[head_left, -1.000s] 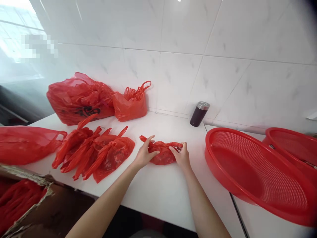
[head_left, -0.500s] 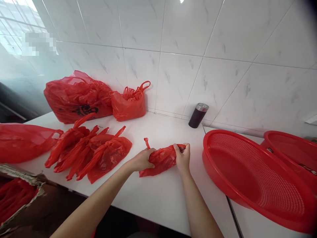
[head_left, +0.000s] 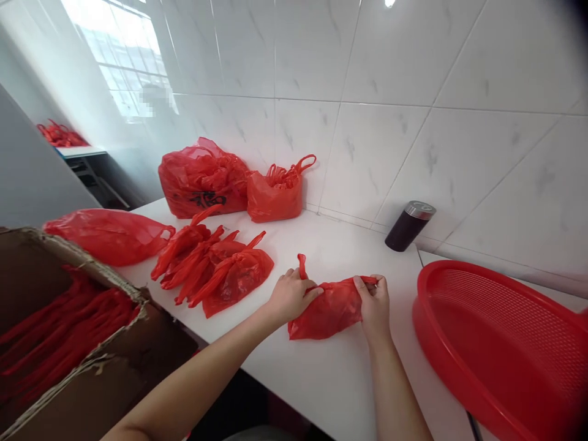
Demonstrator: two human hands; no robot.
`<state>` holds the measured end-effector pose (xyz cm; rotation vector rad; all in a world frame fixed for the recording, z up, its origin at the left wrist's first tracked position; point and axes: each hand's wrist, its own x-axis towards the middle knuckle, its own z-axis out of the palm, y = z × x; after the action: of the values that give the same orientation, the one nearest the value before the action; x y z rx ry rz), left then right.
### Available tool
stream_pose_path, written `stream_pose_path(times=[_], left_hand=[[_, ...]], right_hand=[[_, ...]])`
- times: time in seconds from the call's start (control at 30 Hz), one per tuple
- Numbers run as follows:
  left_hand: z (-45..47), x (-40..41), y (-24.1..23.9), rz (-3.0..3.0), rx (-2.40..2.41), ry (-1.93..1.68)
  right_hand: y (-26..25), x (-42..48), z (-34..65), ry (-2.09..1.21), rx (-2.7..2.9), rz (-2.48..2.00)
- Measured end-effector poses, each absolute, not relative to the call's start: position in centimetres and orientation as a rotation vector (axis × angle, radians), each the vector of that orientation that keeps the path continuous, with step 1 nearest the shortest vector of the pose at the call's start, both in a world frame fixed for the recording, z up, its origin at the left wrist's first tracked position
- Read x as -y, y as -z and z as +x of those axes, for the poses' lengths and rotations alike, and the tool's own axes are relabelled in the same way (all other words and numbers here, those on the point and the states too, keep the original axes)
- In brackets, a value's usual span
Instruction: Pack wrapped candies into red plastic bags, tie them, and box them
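Observation:
A small red plastic bag (head_left: 328, 312) lies on the white table between my two hands. My left hand (head_left: 291, 297) grips its upper left part, where one handle loop sticks up past the fingers. With thumb and fingers pinched, my right hand (head_left: 373, 300) holds the upper right corner. The bag's top edge is drawn fairly straight between them, and its contents cannot be made out. To the left of my hands lies a row of several knotted red bags (head_left: 234, 275), overlapping one another.
Against the tiled wall stand a large red bag (head_left: 202, 184) and a smaller one (head_left: 275, 196). A dark tumbler (head_left: 408, 226) stands by the wall. Red plastic baskets sit right, the nearest (head_left: 425, 331) close to my right hand. A cardboard box (head_left: 124, 343) of red bags is front left.
The view has swung left, bringing more of the cardboard box into sight. The bag's top edge is straighter between my hands, and my left hand has shifted its grip along it.

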<state>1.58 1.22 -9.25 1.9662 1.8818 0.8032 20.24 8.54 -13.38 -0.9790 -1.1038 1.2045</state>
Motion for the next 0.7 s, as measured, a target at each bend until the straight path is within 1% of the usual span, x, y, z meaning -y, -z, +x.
stream_pose_path(times=[0.13,0.23,0.43,0.57,0.7], left_hand=[[1.9,-0.8,9.1,1.991,-1.841,-0.839],[1.7,-0.7,8.8,1.928,-1.749,-0.820],[-1.9,1.3,5.6,1.718,-1.595,-0.913],[-5.6,3.2,4.2,1.612,-1.715,-0.988],[-8.7,4.9,4.9,1.503,-2.013,-1.029]], right_hand=[[13.1,-8.0,20.0,-1.303,1.130,-0.938],[13.1,-7.8,19.7,-1.308,1.156,-0.930],[13.6,-8.1,19.6,-1.219,1.190,-1.036],[14.3,-8.7,19.8,-1.204,1.148,-1.155],[14.9,-8.9,19.7,-1.196,1.222,-1.207]])
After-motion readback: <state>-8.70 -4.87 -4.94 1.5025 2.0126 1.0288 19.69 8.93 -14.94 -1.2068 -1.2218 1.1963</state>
